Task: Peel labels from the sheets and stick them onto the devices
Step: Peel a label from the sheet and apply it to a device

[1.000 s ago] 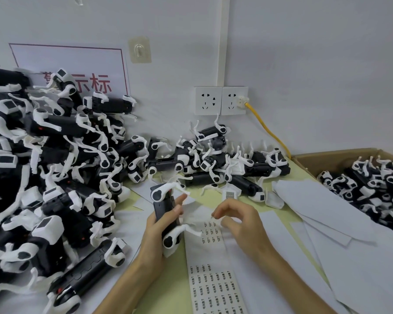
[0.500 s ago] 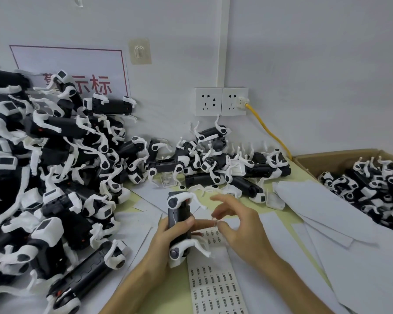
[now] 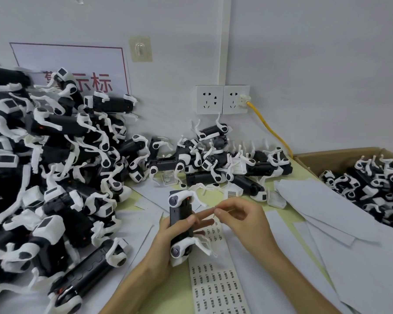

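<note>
- Right hand (image 3: 243,220): thumb and forefinger are pinched together, I judge on a freshly peeled label (image 3: 214,210) that is too small to read. It hovers just right of the device.
- Left hand (image 3: 166,243): fingers are wrapped round one black-and-white device (image 3: 181,219), held upright at near centre. I see no label on its visible face, so sticking is not yet done.
- Label sheet (image 3: 216,286): lies beneath the device. Printed rows fill its near part; fewer show at its far end.
- Blank sheets (image 3: 327,214), right: apparently spent backing.
- Left heap of devices (image 3: 55,168), far heap (image 3: 225,164), cardboard box (image 3: 315,155) holding more: I cannot tell which are labelled.
</note>
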`<state>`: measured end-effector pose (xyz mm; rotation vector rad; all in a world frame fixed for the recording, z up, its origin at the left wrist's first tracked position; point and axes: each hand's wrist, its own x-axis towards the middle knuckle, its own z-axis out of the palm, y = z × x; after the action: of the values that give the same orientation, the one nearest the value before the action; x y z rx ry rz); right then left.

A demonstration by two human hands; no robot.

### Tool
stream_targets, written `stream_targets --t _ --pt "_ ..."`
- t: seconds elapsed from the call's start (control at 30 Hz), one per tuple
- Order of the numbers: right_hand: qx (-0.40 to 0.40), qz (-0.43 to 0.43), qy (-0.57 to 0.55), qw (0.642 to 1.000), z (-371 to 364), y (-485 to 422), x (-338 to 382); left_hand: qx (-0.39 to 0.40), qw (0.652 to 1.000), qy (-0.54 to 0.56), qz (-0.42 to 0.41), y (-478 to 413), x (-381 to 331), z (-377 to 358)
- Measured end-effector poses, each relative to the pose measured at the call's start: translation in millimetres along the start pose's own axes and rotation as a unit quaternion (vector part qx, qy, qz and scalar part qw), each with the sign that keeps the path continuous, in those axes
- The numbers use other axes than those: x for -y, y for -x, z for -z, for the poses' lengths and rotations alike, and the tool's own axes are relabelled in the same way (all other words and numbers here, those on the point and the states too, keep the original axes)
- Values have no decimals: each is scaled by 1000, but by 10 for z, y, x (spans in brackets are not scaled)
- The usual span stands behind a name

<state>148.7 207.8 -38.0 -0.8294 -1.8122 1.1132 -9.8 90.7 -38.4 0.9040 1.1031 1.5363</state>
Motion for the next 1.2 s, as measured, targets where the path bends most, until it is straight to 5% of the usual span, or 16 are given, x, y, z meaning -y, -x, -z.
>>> stream_targets --t 0.3,0.67,1.2 --pt "-15 47 68 996 -70 79 38 -35 999 -25 -3 -60 80 25" --pt "67 -8 -122 990 -67 99 184 -70 997 16 19 -135 166 75" --pt "38 6 -56 998 -237 214 236 -9 982 -176 -73 -39 175 -80"
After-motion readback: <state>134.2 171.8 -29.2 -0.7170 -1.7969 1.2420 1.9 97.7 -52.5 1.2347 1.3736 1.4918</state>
